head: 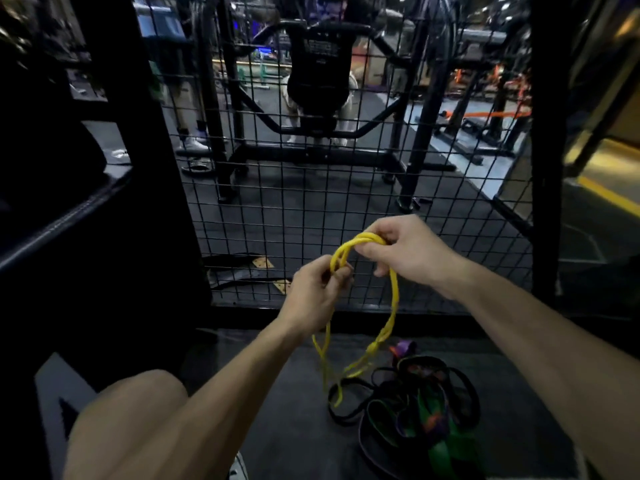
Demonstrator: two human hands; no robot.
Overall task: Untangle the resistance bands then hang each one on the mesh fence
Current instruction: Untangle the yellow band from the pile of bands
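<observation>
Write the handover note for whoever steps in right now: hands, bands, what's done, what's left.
Left hand: pinching one end of the raised loop of the yellow band.
Right hand: gripping the bunched top of the same loop, a little higher.
The yellow band hangs down from both hands; a knot shows low on its right strand, and its lower end still trails into the pile of bands (black, green, purple) on the floor.
Mesh fence: straight ahead; no band seen hanging on it.
Done: yellow band partly lifted out.
Left: free and unknot the yellow band, hang it, then separate and hang the rest.
</observation>
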